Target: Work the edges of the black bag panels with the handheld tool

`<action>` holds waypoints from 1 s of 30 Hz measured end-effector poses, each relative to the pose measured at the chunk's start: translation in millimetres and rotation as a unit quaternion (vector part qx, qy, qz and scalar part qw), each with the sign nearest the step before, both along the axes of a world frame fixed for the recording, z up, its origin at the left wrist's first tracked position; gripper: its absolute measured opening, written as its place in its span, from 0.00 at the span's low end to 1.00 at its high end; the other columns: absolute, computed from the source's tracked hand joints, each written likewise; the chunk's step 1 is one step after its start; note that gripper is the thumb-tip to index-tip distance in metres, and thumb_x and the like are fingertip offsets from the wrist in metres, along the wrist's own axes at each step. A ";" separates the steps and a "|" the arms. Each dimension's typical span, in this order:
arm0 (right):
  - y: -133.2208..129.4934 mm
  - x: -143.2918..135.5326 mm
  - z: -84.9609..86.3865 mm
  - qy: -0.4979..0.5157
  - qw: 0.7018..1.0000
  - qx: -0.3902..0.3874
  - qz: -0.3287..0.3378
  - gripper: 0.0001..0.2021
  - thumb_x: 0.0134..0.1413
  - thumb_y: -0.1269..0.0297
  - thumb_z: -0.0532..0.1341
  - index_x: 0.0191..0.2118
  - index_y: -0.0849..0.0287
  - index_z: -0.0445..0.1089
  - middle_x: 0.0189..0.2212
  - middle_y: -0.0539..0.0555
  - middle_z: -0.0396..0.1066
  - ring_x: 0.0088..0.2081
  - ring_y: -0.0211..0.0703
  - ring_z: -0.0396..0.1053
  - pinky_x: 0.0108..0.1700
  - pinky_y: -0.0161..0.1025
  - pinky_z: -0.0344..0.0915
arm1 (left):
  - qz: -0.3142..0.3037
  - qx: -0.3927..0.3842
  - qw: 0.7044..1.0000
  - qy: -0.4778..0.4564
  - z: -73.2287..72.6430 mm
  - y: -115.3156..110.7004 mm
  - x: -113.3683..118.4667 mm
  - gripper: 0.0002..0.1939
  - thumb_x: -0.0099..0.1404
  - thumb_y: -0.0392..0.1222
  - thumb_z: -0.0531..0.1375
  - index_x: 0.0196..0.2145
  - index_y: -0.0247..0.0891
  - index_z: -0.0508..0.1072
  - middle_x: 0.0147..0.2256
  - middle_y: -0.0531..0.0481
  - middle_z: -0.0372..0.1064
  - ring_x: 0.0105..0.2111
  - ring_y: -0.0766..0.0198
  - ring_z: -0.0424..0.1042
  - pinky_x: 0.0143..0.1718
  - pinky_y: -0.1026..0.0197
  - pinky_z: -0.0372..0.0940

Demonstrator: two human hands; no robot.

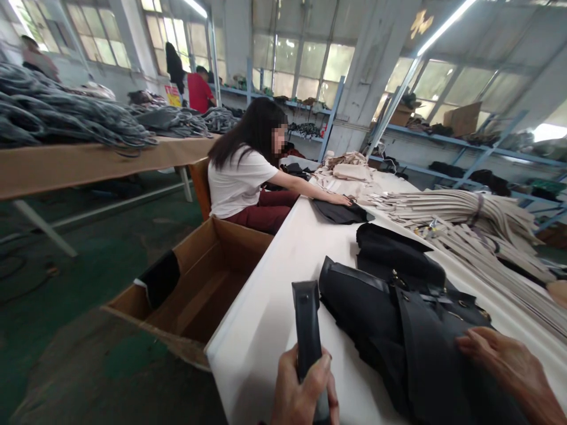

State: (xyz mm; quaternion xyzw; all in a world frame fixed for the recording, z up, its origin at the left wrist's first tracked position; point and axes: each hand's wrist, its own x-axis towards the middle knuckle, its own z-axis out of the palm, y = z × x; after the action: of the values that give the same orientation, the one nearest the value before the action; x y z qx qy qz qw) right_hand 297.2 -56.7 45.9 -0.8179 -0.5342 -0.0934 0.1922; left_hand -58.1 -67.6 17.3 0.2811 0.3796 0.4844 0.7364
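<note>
Near the bottom middle, my left hand is wrapped round a black leather-like strap, which stands up with a small metal stud near its top end. Farther right lies a pile of black bag pieces with brass-coloured metal fittings and zigzag-cut edges. Over the right side of this pile, my right hand has its fingers curled together against a black bag piece. The fingertips partly hide the spot they touch.
The white table runs away from me. Bundled beige strips lie along its right side. A cardboard box stands left of it. A seated co-worker reaches to a black piece. Grey cords cover another table.
</note>
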 end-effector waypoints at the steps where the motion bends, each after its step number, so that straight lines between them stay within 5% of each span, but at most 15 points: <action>1: -4.3 -8.6 1.3 -0.002 0.999 -0.028 -0.018 0.20 0.52 0.51 0.49 0.24 0.55 0.73 0.21 0.60 0.74 0.24 0.56 0.72 0.24 0.47 0.64 | 0.000 -0.001 1.000 0.005 0.4 -0.3 0.9 0.22 0.54 0.57 0.58 0.35 0.35 0.61 0.15 0.57 0.61 0.10 0.71 0.59 0.13 0.69 0.53; 3: -8.8 -41.6 2.8 -0.030 0.998 -0.039 -0.032 0.21 0.55 0.48 0.47 0.35 0.55 0.71 0.28 0.59 0.75 0.28 0.57 0.73 0.29 0.49 0.66 | -0.001 -0.003 1.000 0.011 2.0 -1.1 2.6 0.22 0.54 0.57 0.58 0.35 0.35 0.61 0.16 0.58 0.61 0.11 0.71 0.60 0.14 0.69 0.54; 7: 2.8 -128.0 -16.0 -0.096 0.986 -0.018 0.136 0.22 0.56 0.49 0.52 0.48 0.59 0.64 0.44 0.59 0.72 0.39 0.51 0.72 0.40 0.44 0.67 | -0.007 -0.007 1.000 0.011 5.7 -3.2 2.9 0.22 0.54 0.57 0.58 0.35 0.35 0.61 0.16 0.58 0.61 0.11 0.72 0.60 0.14 0.70 0.53; 12: 28.3 -176.8 -43.1 -0.230 0.954 -0.063 0.181 0.18 0.54 0.60 0.58 0.47 0.68 0.64 0.43 0.66 0.70 0.46 0.55 0.68 0.44 0.45 0.66 | -0.008 -0.004 1.000 0.003 4.6 -4.2 -3.9 0.22 0.54 0.56 0.59 0.35 0.36 0.59 0.15 0.59 0.61 0.10 0.72 0.59 0.13 0.70 0.52; 15: 34.3 -180.5 -35.5 -0.230 0.954 -0.094 0.167 0.08 0.59 0.65 0.53 0.35 0.62 0.67 0.33 0.59 0.73 0.36 0.48 0.72 0.32 0.39 0.66 | -0.006 0.008 1.000 0.000 2.6 -4.7 -7.5 0.22 0.54 0.56 0.58 0.35 0.36 0.59 0.15 0.58 0.61 0.10 0.72 0.59 0.13 0.70 0.53; 20: 33.7 -180.6 -17.7 -0.197 0.958 -0.140 0.154 0.15 0.63 0.64 0.46 0.29 0.57 0.66 0.26 0.53 0.73 0.30 0.46 0.73 0.25 0.36 0.62 | -0.019 0.003 1.000 -0.016 1.6 -7.0 -9.0 0.21 0.54 0.56 0.58 0.35 0.36 0.59 0.15 0.59 0.60 0.10 0.72 0.59 0.13 0.70 0.52; 26: 35.6 -147.1 -25.6 -0.210 0.967 -0.047 0.136 0.14 0.60 0.61 0.50 0.46 0.62 0.66 0.50 0.61 0.66 0.51 0.51 0.64 0.49 0.42 0.63 | -0.007 -0.012 1.000 -0.016 4.6 -7.3 -12.1 0.23 0.53 0.57 0.59 0.35 0.36 0.59 0.14 0.59 0.60 0.10 0.71 0.59 0.13 0.69 0.53; 30: 42.8 -113.0 -34.8 -0.194 0.974 -0.102 0.055 0.21 0.58 0.61 0.52 0.52 0.71 0.59 0.48 0.68 0.66 0.48 0.55 0.67 0.44 0.45 0.65 | -0.005 -0.014 1.000 -0.011 5.7 -7.6 -13.7 0.23 0.51 0.58 0.60 0.34 0.36 0.60 0.14 0.58 0.60 0.10 0.71 0.58 0.13 0.69 0.52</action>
State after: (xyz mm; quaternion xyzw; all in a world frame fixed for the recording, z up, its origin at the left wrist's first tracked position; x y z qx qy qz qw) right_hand 184.3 -13.9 11.1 -0.7691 -0.6119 -0.1846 0.0055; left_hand -71.9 -75.2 23.0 0.2674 0.3769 0.4783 0.7468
